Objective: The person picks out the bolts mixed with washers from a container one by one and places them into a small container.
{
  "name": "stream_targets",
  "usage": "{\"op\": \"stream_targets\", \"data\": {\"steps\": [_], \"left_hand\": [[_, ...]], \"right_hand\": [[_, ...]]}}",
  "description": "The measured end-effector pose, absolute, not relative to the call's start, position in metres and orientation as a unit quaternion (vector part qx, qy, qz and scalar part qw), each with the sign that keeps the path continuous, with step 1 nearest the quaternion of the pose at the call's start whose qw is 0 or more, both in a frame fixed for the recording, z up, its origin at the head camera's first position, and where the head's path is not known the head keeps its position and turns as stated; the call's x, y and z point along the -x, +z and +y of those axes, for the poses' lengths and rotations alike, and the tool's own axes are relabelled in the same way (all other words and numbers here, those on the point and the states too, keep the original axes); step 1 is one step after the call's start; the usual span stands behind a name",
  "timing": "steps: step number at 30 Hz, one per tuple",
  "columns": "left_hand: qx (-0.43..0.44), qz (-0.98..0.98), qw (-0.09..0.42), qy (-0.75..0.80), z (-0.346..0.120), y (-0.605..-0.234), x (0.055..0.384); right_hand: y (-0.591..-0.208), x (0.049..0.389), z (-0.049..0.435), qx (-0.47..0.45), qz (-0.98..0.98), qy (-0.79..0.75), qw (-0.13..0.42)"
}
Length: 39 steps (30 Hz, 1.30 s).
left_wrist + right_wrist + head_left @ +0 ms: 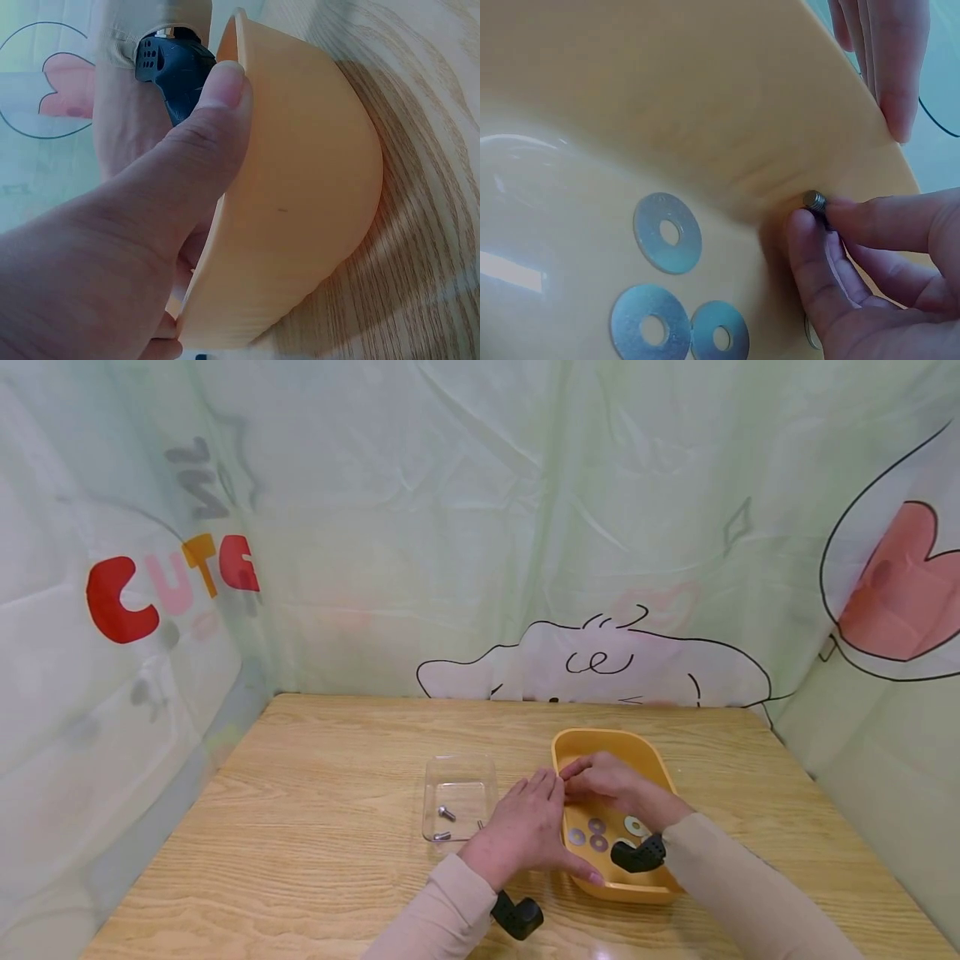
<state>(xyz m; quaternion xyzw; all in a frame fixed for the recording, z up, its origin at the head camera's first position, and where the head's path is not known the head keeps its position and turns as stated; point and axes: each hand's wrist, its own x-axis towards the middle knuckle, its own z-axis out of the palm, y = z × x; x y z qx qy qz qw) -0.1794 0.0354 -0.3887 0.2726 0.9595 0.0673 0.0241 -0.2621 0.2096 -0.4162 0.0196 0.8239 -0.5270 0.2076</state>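
Inside the orange bin [611,739], at its left wall, my right hand [606,779] pinches a small metal bolt [814,201] between thumb and forefinger. Only the bolt's threaded end shows in the right wrist view; the fingers hide the rest. My left hand [525,827] rests on the bin's near left corner, its straight fingers along the left rim and its thumb [217,105] on the near rim. Several flat washers [667,232] lie on the bin floor. Left of the bin, a clear plastic tray [459,768] holds several bolts [447,813].
The wooden table [322,810] carries the bin and the tray side by side. Printed curtains [360,527] hang behind the table and at both sides. Each wrist wears a black camera [517,916]. The left forearm partly covers the tray's near right corner.
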Motion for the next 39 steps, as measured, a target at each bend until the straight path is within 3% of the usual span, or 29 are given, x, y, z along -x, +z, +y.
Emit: {"op": "stream_targets", "data": {"steps": [23, 39], "left_hand": [[-0.281, 0.955, 0.029, 0.089, 0.035, -0.389, 0.18], [-0.31, 0.944, 0.014, 0.116, 0.023, -0.38, 0.184]], "right_hand": [[-0.414, 0.263, 0.218, -0.007, 0.768, -0.597, 0.231], [-0.385, 0.261, 0.221, 0.044, 0.747, -0.62, 0.235]]}}
